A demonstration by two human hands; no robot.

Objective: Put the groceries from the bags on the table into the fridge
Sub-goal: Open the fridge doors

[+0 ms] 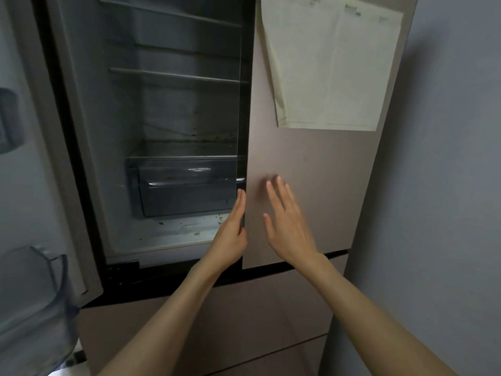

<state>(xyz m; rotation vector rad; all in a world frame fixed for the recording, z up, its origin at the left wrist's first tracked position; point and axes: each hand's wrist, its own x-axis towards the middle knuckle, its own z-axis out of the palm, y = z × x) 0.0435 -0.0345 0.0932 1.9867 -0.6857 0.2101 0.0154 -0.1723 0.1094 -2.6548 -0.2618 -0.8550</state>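
Observation:
I face a beige fridge. Its left door (32, 147) is swung wide open; the right door (311, 172) is closed. Inside, the dark compartment shows bare shelves (176, 76) and a clear drawer (187, 185) at the bottom. My left hand (233, 229) reaches the inner edge of the right door with straight fingers against that edge, thumb on the door's front. My right hand (287, 223) is spread flat with fingers straight, close to the right door's front. Neither hand holds anything. No groceries or bags are in view.
A pale paper sheet (330, 63) hangs on the right door. Clear bins (35, 294) sit in the open left door at lower left. Beige drawer fronts (217, 321) lie below the doors. A grey wall (447, 185) runs along the right.

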